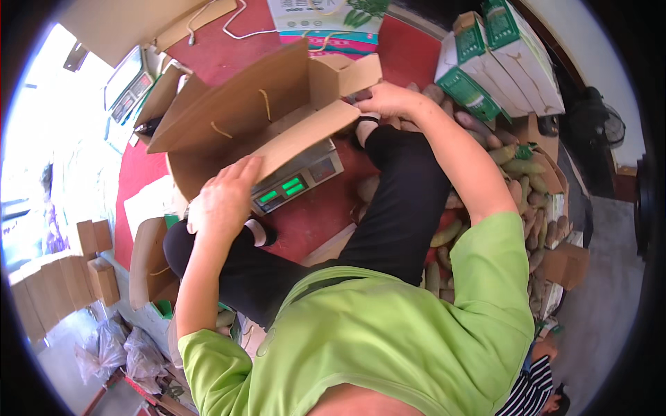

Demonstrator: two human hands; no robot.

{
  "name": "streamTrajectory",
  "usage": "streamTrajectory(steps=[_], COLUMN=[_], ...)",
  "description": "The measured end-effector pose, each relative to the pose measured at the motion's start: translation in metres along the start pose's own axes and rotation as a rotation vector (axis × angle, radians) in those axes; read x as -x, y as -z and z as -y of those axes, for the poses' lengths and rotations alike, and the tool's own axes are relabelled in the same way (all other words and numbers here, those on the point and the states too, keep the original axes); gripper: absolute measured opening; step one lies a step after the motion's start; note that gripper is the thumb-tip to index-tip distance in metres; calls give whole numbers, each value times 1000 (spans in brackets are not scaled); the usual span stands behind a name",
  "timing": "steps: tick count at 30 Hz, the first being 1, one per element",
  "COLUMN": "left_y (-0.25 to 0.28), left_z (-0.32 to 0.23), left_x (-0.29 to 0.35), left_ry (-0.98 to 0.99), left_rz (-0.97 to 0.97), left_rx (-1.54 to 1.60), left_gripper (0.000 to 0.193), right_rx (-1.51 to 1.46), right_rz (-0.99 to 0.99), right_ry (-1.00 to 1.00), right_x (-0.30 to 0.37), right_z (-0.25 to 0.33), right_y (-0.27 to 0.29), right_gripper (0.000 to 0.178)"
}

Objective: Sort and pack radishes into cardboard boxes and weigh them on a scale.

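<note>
An open brown cardboard box (239,118) with rope loops in its far wall stands tilted over a weighing scale (298,186) with green lit digits. My left hand (227,194) grips the box's near left edge, its fingers over the flap and its thumb hidden. At the box's right end is my right hand (390,99), fingers bent and closed beside the flaps. A dark bit shows at its fingertips, but I cannot tell whether it is held. Long tubers (479,128), like sweet potatoes, lie in a heap to the right of my legs.
White and green cartons (496,62) stand at the far right. A printed carton (329,24) lies beyond the box on the red floor (312,232). Another scale (132,87) is at the far left, plastic bags (114,350) at the lower left. A person in stripes (531,388) is at the lower right.
</note>
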State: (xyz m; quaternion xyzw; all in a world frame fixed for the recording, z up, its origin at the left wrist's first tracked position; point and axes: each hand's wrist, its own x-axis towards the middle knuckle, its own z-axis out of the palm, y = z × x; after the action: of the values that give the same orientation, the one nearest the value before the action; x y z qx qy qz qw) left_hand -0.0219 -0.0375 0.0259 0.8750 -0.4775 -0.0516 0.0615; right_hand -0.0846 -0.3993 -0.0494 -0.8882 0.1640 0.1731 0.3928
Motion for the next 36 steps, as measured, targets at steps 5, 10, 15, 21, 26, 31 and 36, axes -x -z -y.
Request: streamTrajectory(steps=[5,10,15,21,26,31,36], left_y=[11,6,-3,-2,1,6,-6], left_z=[25,51,61,54,54,41,45], left_x=[24,48,52,52,45,38,39], left_ry=[216,296,356,331,198,281,178], left_rz=[-13,-234,-445,-432,-381,-212,-163], left_rx=[73,136,283,104,73,-25,-168], left_gripper=[43,34,24,24,27,28,23], right_rx=[-447,-618,-669,-667,-399,-519,-372], right_rz=[-262,-447,-560,-421,-188,-163,-395], right_ry=[-117,-377,-673,-971,-870,-889,-629], right_x=[62,124,188,241,258,217,177], right_z=[-25,-124,-221,-271,-304,-282,-273], right_y=[28,10,-75,-208,-312,-326,-315], right_gripper=[51,53,43,38,40,42,42])
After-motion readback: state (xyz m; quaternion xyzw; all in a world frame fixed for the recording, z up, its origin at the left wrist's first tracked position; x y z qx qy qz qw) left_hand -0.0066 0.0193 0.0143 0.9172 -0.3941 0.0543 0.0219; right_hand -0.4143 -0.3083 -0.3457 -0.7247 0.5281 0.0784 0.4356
